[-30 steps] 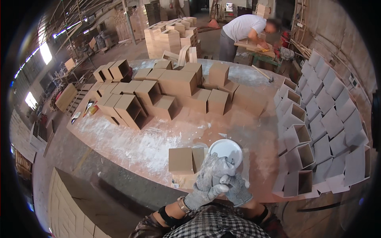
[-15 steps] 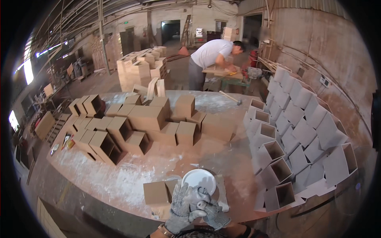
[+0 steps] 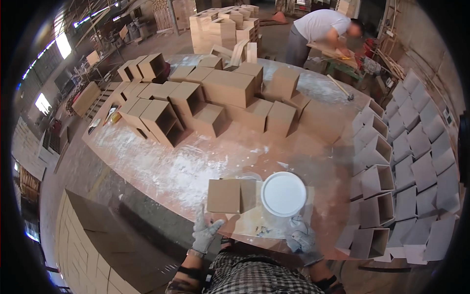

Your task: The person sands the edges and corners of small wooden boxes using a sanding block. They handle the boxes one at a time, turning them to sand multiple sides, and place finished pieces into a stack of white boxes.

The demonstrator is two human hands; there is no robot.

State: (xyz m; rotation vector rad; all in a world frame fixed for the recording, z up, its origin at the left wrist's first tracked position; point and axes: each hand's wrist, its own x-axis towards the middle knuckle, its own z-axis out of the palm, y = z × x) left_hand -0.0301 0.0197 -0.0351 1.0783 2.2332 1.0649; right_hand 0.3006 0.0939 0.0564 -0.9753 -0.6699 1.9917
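Observation:
Both my hands wear grey-white work gloves. My left hand (image 3: pixel 204 231) hangs at the table's near edge, fingers spread, holding nothing. Just beyond it stands a small brown board box (image 3: pixel 223 196). My right hand (image 3: pixel 301 236) is at the near side of a round white tub (image 3: pixel 284 194). Its fingers are curled in; whether anything is inside them is hidden. The tub's top is pale and flat, and I cannot tell lid from contents. Box and tub stand by a pale stained sheet (image 3: pixel 249 224). A pale round rim (image 3: pixel 252 176) shows partly behind the box.
Several brown boxes (image 3: pixel 227 88) cluster across the table (image 3: pixel 166 171), which has white smears. Grey-white boxes (image 3: pixel 377 179) are stacked at the right. A hammer (image 3: pixel 341 88) lies at the far edge. A person (image 3: pixel 323 29) bends over a bench beyond. Larger panels (image 3: pixel 93 245) stand lower left.
My hands were together in front of the white tub and have parted, the left toward the brown box, the right staying near the tub. The view has tilted down and turned left.

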